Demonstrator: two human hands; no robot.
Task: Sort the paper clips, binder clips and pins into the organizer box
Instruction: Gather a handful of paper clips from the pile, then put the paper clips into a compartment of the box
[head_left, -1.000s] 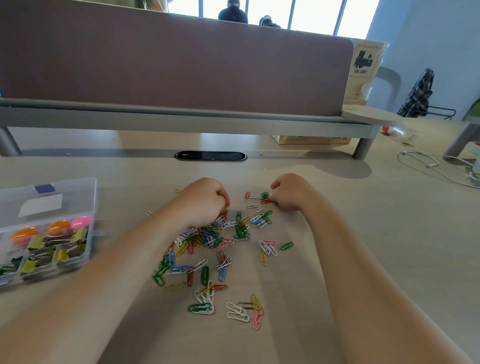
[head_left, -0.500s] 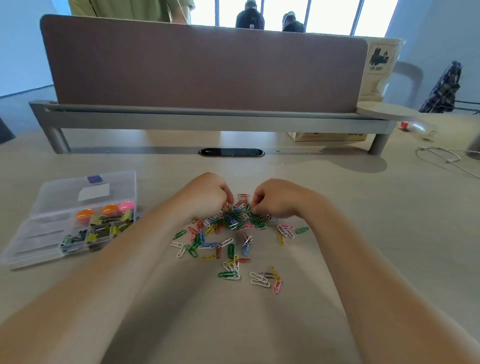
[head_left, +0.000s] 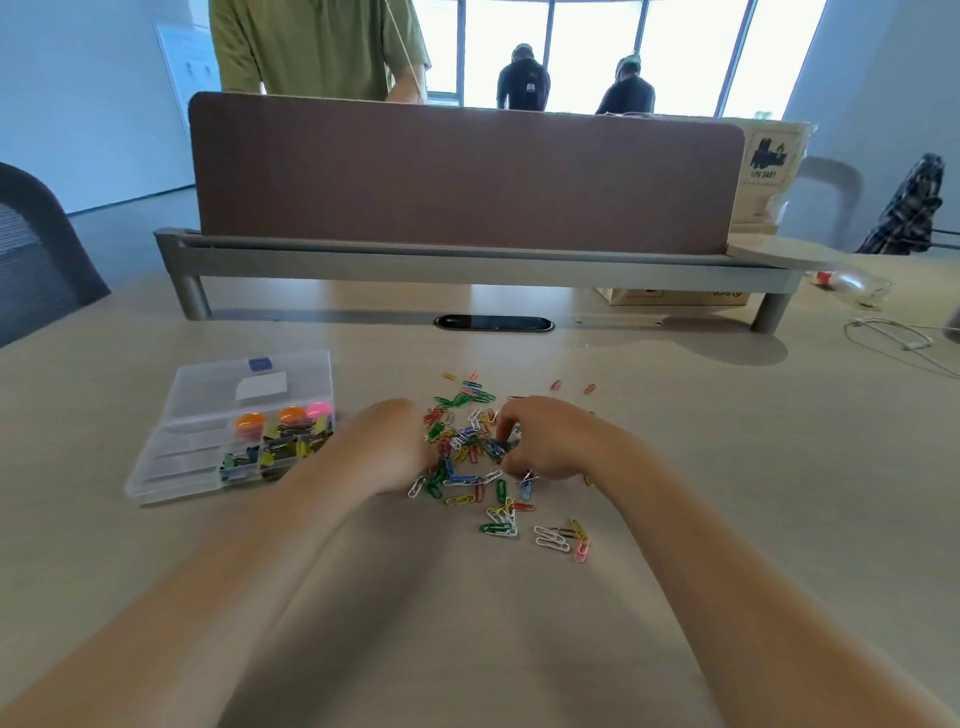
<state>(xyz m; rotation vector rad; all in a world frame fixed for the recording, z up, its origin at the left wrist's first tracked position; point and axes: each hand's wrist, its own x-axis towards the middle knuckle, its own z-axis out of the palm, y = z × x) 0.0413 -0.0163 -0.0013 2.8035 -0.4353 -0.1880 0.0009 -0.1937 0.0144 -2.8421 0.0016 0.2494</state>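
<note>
Two hands work into a heap of paper clips (head_left: 467, 441) at the middle of the table (head_left: 727, 415).

The left hand (head_left: 387, 447) lies knuckles-up against the heap's left side with its fingers tucked under and hidden, so I cannot tell whether it holds any. The right hand (head_left: 545, 441) curls over the right side, fingertips dug in and seemingly pinching a few paper clips. The hands are close but apart, with the heap between them. Loose ones trail toward the near edge, and a few lie toward the far edge. The clear organizer box (head_left: 176, 457) sits open toward the table's left edge, just left of the left hand. Binder clips (head_left: 291, 441) fill its right-hand compartments, with round orange and pink pins (head_left: 275, 415) behind them.
</note>
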